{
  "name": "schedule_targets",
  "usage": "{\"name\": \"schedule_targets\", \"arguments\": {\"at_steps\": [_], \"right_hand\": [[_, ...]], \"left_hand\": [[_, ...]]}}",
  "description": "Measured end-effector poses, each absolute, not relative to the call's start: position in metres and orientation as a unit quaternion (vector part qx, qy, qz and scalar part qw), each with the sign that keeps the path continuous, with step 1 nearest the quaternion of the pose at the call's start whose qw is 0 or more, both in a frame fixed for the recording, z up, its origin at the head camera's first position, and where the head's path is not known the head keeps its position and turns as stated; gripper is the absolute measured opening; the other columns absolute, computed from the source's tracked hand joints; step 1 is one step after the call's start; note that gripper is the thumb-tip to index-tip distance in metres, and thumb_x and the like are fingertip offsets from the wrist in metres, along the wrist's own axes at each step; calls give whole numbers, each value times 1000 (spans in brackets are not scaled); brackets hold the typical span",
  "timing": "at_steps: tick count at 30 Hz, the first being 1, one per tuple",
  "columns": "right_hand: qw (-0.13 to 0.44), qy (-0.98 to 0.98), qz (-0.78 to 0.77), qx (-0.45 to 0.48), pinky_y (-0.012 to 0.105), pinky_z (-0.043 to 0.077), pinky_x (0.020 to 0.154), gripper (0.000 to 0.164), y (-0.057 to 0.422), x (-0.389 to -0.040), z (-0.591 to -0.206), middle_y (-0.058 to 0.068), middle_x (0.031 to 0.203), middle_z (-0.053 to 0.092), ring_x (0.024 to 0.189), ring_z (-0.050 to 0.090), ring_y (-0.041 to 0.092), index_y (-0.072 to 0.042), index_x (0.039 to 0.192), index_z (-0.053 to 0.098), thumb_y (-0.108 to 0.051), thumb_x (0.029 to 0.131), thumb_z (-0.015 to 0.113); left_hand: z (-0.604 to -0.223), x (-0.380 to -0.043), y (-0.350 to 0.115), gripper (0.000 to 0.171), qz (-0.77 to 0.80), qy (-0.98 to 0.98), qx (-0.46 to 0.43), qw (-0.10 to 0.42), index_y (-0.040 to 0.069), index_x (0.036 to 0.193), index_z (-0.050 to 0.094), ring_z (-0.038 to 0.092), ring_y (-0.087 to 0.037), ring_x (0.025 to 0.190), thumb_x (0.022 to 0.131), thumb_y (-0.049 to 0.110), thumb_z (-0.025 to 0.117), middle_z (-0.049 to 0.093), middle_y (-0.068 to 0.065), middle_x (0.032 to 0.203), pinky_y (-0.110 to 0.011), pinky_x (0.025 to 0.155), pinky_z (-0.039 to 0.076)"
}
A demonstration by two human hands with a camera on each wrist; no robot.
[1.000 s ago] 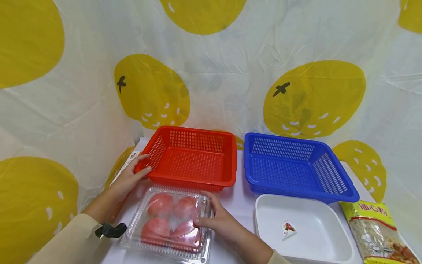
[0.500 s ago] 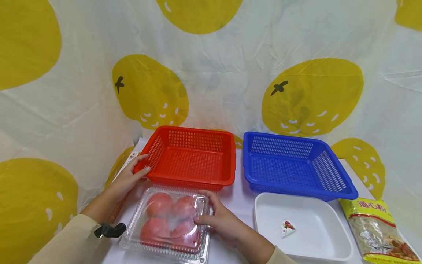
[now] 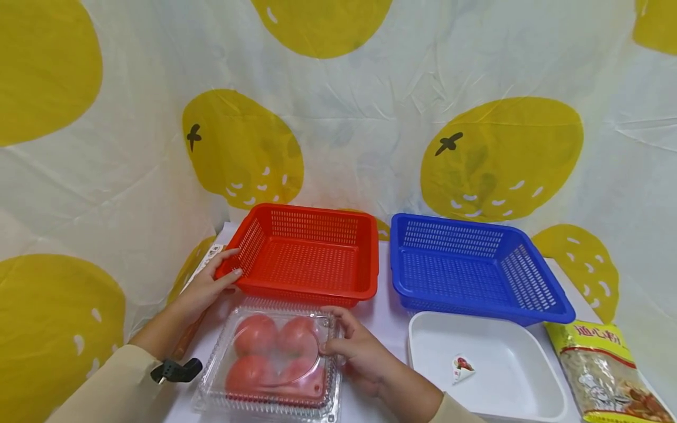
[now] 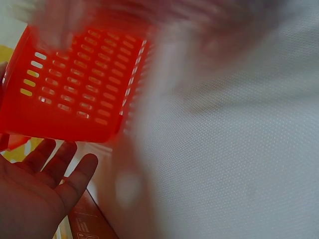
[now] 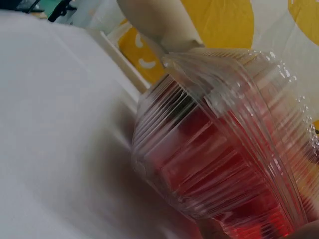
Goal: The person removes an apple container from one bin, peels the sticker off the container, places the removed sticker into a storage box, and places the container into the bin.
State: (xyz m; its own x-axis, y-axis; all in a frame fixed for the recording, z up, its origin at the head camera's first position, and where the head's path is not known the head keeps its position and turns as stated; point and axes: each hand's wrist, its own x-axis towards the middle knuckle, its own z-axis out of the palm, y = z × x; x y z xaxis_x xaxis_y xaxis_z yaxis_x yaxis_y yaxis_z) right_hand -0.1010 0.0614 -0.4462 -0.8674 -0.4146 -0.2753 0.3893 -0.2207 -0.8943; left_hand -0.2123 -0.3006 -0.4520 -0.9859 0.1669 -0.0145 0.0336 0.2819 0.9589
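A clear plastic clamshell box (image 3: 211, 382) with several red tomatoes (image 3: 255, 335) lies at the front of the white table. My right hand (image 3: 365, 355) grips its right side, thumb over the lid edge and fingers round the far corner. From the right wrist, the clamshell's ribbed side fills the view, with a dark shadow on the cloth beside it. My left hand (image 3: 206, 288) holds the left rim of a red basket (image 3: 312, 291). Thumb and index finger lie over the rim; in the left wrist view the other fingers (image 4: 75, 181) extend below it, outside the basket wall.
A blue basket (image 3: 476, 308) stands to the right of the red one. In front of it is a white tray (image 3: 497, 376) with a small triangular packet (image 3: 462, 368). A yellow pasta bag (image 3: 603, 367) lies far right. A brown box (image 4: 87, 219) is beside my left hand.
The right hand and the clamshell have shifted slightly, and the right thumb has moved right to the lid's edge. The left hand stays on the red basket.
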Motion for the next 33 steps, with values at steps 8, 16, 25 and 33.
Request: {"name": "schedule_targets", "arguments": {"at_steps": [8, 16, 25, 33], "right_hand": [[267, 575, -774, -7, 45, 56, 87, 71, 76, -99, -413, 10, 146, 49, 111, 64, 30, -24, 149, 49, -2, 85, 70], [264, 579, -771, -6, 51, 57, 94, 68, 94, -111, -370, 13, 151, 47, 126, 55, 37, -24, 152, 45, -5, 91, 68], [245, 587, -771, 23, 57, 57, 100, 65, 106, -171, -335, 10, 156, 46, 138, 46, 40, -28, 156, 47, -5, 98, 67], [224, 592, -772, 57, 63, 48, 111, 63, 104, -247, -326, 8, 156, 44, 140, 45, 40, -32, 152, 50, -8, 97, 69]], "left_hand": [[-451, -213, -298, 70, 599, 795, 65, 63, 14, 168, 27, 57, -30, 124, 109, 24, 63, 35, -26, 160, -32, 100, 57], [-448, -216, -297, 75, 580, 810, 50, 68, 19, 169, 25, 41, -43, 143, 108, 31, 66, 28, -24, 165, -36, 108, 49], [-450, -213, -304, 80, 578, 811, 37, 82, 29, 171, 24, 23, -50, 154, 105, 37, 69, 17, -23, 172, -69, 121, 30], [-448, -213, -302, 85, 567, 817, 17, 102, 29, 171, 20, 33, -45, 147, 104, 44, 70, 24, -21, 169, -53, 108, 52]]}}
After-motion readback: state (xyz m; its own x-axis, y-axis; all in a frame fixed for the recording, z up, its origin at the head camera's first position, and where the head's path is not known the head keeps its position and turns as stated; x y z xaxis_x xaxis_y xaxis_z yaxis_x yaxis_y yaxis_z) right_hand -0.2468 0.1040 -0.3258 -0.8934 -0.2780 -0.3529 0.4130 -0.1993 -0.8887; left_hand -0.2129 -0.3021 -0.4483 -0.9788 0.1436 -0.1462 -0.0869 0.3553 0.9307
